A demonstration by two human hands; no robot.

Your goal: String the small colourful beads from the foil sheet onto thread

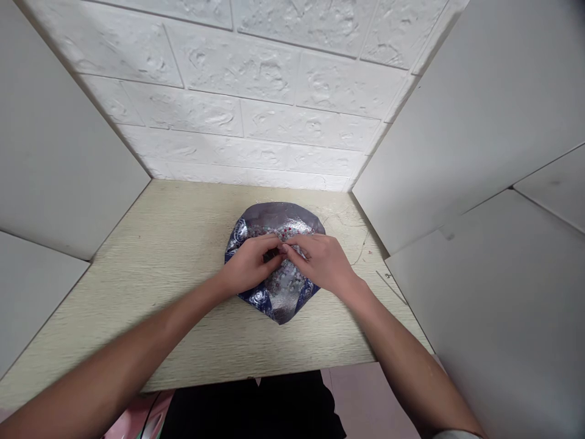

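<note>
A silver-lined bag or pouch (281, 213) with a dark blue patterned outside lies opened out on the table. Many small beads (287, 232), mostly clear and pale with a few red, are spread in its middle. My left hand (248, 264) comes in from the left, thumb and fingertips pinched together over the beads. From the right, my right hand (321, 261) pinches at the same spot, its fingertips meeting those of the left. What lies between the fingertips is too small and hidden to make out.
The pale wood-grain table (183, 244) ends at a white brick-patterned wall (247, 110), with grey-white panels on both sides. Near the right panel lie a thin metal rod (391, 288), a small metal bit (388, 276) and a fine thread (361, 251).
</note>
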